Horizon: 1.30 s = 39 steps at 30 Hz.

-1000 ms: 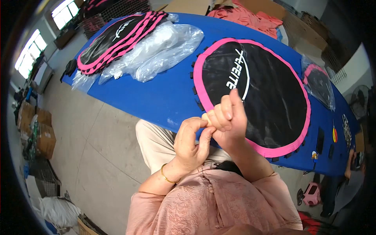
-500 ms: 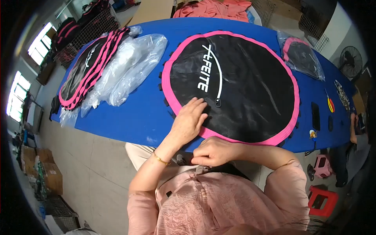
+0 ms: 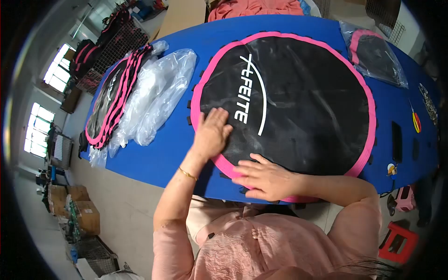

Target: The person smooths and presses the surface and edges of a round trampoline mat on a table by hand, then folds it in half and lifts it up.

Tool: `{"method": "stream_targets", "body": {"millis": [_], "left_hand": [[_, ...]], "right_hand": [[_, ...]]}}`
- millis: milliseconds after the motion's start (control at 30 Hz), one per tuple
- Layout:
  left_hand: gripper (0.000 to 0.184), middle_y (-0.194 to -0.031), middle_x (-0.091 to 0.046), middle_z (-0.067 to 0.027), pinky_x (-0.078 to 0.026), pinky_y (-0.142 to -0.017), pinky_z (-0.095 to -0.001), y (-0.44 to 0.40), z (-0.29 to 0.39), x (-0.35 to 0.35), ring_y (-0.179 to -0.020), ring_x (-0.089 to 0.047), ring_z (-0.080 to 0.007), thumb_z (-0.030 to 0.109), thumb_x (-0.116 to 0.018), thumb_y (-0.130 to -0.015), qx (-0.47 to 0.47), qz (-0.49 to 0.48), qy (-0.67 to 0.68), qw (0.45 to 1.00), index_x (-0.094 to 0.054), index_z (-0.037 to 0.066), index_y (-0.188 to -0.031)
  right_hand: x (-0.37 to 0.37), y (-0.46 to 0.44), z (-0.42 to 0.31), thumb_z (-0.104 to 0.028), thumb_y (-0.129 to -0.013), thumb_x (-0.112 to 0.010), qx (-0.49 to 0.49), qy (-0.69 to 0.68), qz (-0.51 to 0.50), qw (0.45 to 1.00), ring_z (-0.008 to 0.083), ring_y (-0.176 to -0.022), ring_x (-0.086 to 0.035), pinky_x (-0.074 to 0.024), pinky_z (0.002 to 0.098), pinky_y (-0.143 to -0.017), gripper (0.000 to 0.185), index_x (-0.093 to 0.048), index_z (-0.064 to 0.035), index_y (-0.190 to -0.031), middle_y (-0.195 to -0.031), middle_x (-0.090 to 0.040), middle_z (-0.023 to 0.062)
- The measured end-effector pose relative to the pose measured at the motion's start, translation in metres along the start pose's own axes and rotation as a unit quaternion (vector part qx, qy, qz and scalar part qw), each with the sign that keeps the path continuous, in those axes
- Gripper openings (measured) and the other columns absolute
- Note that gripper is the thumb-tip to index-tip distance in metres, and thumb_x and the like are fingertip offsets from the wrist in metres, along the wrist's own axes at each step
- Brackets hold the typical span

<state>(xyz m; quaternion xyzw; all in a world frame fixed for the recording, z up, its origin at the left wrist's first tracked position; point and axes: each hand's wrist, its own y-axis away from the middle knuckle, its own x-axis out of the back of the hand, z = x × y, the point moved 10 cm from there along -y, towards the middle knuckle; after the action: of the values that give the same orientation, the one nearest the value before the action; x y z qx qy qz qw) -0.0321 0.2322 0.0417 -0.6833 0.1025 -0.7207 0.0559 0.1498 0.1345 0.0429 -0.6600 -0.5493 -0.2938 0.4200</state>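
Note:
A large round black mat (image 3: 303,102) with a pink rim and white lettering lies flat on the blue table (image 3: 154,165). On the mat's left edge rests my left hand (image 3: 212,133), open, its fingers spread over the black cloth and pink rim. My right hand (image 3: 266,178) is open over the near edge of the mat, fingers stretched to the left, with nothing seen in it. A yellow bracelet (image 3: 188,174) circles my left wrist.
Stacked black and pink mats (image 3: 112,100) and clear plastic bags (image 3: 156,93) lie at the left. A bagged mat (image 3: 375,58) is at the back right. Near the right edge are a black phone-like item (image 3: 396,141) and a red-yellow tool (image 3: 416,122). A red stool (image 3: 399,243) stands below.
My hands have parted from each other and come down onto the mat. My right hand has opened from a closed shape. The black loop seen on the mat earlier no longer shows.

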Motion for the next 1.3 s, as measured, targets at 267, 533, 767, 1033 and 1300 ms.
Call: {"method": "stream_targets", "body": {"millis": [267, 533, 767, 1033, 1300], "left_hand": [[0.054, -0.155, -0.055, -0.018, -0.027, -0.122, -0.0624, -0.028, -0.013, -0.013, -0.146, -0.048, -0.0328, 0.037, -0.054, -0.106, 0.026, 0.006, 0.022, 0.999, -0.054, 0.003, -0.148], [0.056, -0.155, -0.055, -0.0174, -0.019, -0.125, -0.0655, -0.024, 0.003, -0.017, -0.148, -0.047, -0.0324, 0.041, -0.046, -0.109, 0.018, 0.007, -0.051, 0.999, -0.054, 0.002, -0.15], [0.053, -0.15, -0.058, -0.0199, -0.024, -0.122, -0.0664, 0.003, -0.039, -0.011, -0.144, -0.05, -0.0349, 0.038, -0.053, -0.105, 0.121, -0.06, 0.013, 0.991, -0.056, 0.0, -0.142], [0.065, -0.162, -0.044, -0.0211, -0.028, -0.12, -0.0671, 0.006, -0.056, -0.018, -0.151, -0.039, -0.0393, 0.042, -0.05, -0.107, 0.118, 0.003, -0.002, 0.993, -0.044, -0.002, -0.154], [0.064, -0.159, -0.046, -0.0245, -0.039, -0.115, -0.0545, 0.01, -0.051, -0.014, -0.147, -0.043, -0.0401, 0.041, -0.051, -0.106, 0.131, 0.013, -0.005, 0.991, -0.046, -0.004, -0.152]], "right_hand": [[-0.011, -0.001, 0.013, -0.038, -0.109, -0.053, -0.01, -0.033, 0.002, 0.999, 0.0327, -0.153, -0.038, -0.0206, 0.0531, -0.129, 0.057, -0.048, -0.0032, -0.154, -0.161, -0.046, 0.0171], [-0.013, 0.002, 0.011, -0.037, -0.109, -0.053, 0.007, -0.029, -0.019, 0.999, 0.0332, -0.153, -0.038, -0.0209, 0.0539, -0.128, 0.055, -0.05, -0.0037, -0.152, -0.161, -0.046, 0.0169], [-0.009, 0.008, 0.0, -0.034, -0.106, -0.056, 0.042, -0.044, -0.002, 0.998, 0.0339, -0.151, -0.041, -0.0232, 0.0544, -0.127, 0.052, -0.055, -0.0033, -0.148, -0.159, -0.049, 0.0172], [0.017, -0.002, 0.01, -0.051, -0.091, -0.072, -0.063, 0.038, 0.019, 0.997, 0.0455, -0.149, -0.038, -0.0172, 0.0622, -0.126, 0.078, -0.055, 0.0014, -0.146, -0.155, -0.046, 0.0274], [0.005, 0.007, 0.009, -0.053, -0.089, -0.074, -0.026, 0.088, -0.004, 0.996, 0.0481, -0.148, -0.037, -0.0172, 0.0643, -0.125, 0.082, -0.053, 0.0014, -0.148, -0.155, -0.045, 0.0299]]}}
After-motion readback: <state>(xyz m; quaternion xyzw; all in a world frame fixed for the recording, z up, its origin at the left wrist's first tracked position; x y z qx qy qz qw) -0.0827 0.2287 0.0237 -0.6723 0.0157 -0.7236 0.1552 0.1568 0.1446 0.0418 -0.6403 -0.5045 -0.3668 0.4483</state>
